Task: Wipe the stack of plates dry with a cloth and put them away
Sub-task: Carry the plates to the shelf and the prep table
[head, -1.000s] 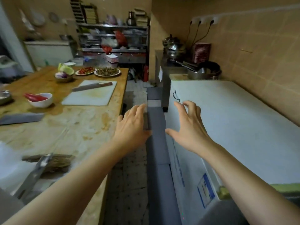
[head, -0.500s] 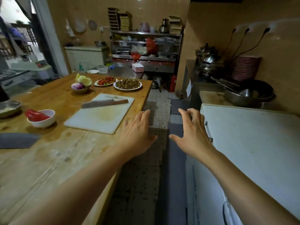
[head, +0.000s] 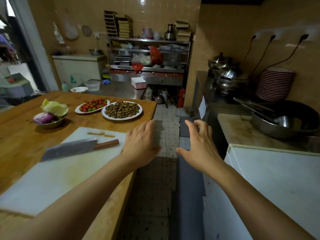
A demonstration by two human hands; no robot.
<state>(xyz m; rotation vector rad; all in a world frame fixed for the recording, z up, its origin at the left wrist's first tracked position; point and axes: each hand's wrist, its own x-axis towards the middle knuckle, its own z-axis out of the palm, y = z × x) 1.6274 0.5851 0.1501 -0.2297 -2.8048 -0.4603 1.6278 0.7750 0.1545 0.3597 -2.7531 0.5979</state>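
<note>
1. Wooden table [head: 26, 144] at left, worn plank top; a metal bowl [head: 49, 122] is seen on it holding a purple onion and pale cabbage leaves; beside it two white plates, one [head: 91, 105] filled with small red tomatoes and a few green ones, the other [head: 122, 110] heaped with brown peanuts.
2. White cutting board [head: 57, 174], flat and stained yellowish, laid near the table's edge; a cleaver [head: 76, 148] with broad steel blade and reddish wooden handle is rested across it.
3. Left hand [head: 141, 147] held out over the table's corner and the tiled floor; fingers straight and close together, nothing gripped, nothing seen to be touched.
4. Right hand [head: 197, 144] held out above the aisle, apart from the left; thumb spread wide, fingers loosely bent, nothing held.
5. Steel shelving [head: 149, 54] against the back wall, crowded with bags, boxes and a kettle; contents not clearly made out.
6. White chest appliance [head: 277, 179] at right, smooth flat lid; behind it a worn counter bearing a dark wok [head: 285, 122] with metal utensils lying inside.
7. Stack of plates [head: 274, 84], red-rimmed, round, piled tall against the tiled wall beside lidded steel pots [head: 225, 73]; well apart from both hands.
</note>
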